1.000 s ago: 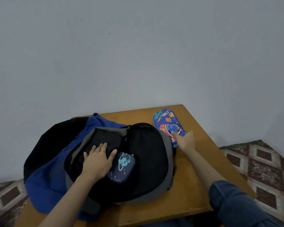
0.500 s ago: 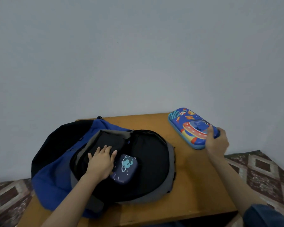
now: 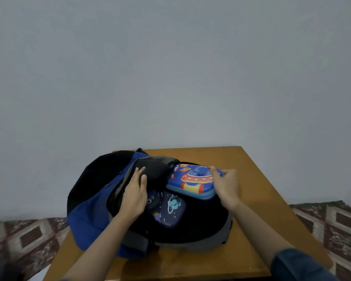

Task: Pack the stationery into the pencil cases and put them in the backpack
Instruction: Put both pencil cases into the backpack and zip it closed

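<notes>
A blue, black and grey backpack (image 3: 89,211) lies open on the wooden table (image 3: 257,199). Inside its black opening rests a dark navy pencil case (image 3: 170,209) with a planet print. My left hand (image 3: 135,194) holds the backpack's grey-black flap lifted, fingers over its edge. My right hand (image 3: 226,184) grips the right end of a bright blue pencil case (image 3: 190,180) with a flying saucer picture. That case hangs over the backpack's opening, its left end under the lifted flap.
The table stands against a plain grey wall (image 3: 170,78). Patterned brown and white floor tiles (image 3: 332,224) show on both sides. Bare tabletop lies to the right of the backpack and along the front edge.
My right hand has carried the bright blue case from the table's right side leftward over the backpack's opening. My left hand has lifted the flap higher, showing more of the navy case.
</notes>
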Action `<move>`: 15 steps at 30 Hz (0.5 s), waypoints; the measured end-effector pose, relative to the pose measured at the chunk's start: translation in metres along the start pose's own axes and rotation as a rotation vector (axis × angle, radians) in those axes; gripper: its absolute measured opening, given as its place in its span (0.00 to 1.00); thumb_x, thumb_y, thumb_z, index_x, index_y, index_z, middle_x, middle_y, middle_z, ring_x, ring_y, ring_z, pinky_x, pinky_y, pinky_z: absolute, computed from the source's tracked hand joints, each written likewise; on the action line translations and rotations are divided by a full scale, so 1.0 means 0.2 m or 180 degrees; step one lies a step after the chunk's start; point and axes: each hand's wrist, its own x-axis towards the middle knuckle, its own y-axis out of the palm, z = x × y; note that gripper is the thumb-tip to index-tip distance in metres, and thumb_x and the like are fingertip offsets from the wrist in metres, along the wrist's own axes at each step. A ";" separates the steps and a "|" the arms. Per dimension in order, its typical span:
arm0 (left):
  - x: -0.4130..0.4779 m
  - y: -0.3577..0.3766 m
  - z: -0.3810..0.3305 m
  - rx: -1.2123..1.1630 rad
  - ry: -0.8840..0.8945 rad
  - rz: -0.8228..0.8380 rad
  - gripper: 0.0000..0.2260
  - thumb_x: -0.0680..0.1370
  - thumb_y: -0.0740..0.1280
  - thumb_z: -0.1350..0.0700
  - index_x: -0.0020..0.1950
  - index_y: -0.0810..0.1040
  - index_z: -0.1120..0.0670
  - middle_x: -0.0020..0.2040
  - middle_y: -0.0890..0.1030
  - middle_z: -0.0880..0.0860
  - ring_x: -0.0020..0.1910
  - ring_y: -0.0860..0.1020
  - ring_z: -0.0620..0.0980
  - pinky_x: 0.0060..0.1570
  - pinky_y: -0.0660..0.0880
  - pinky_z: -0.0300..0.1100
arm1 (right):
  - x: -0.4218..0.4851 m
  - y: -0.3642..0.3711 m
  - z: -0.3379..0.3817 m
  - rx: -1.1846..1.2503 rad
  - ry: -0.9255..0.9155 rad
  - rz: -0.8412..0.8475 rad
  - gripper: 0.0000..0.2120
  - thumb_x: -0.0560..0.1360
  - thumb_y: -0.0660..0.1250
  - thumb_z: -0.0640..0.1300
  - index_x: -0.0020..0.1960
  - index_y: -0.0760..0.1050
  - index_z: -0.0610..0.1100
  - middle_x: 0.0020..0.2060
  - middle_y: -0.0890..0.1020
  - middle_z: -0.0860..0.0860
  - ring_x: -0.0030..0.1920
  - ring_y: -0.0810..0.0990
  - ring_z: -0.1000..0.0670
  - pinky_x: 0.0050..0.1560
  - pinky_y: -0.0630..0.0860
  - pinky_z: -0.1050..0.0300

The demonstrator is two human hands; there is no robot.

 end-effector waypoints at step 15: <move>0.03 -0.08 0.16 0.0666 -0.0040 -0.0116 0.22 0.81 0.54 0.48 0.75 0.61 0.52 0.77 0.53 0.51 0.76 0.52 0.54 0.73 0.48 0.50 | -0.01 0.28 -0.11 -0.3152 -0.1203 0.1821 0.23 0.81 0.54 0.49 0.76 0.56 0.50 0.77 0.51 0.49 0.75 0.51 0.38 0.72 0.59 0.43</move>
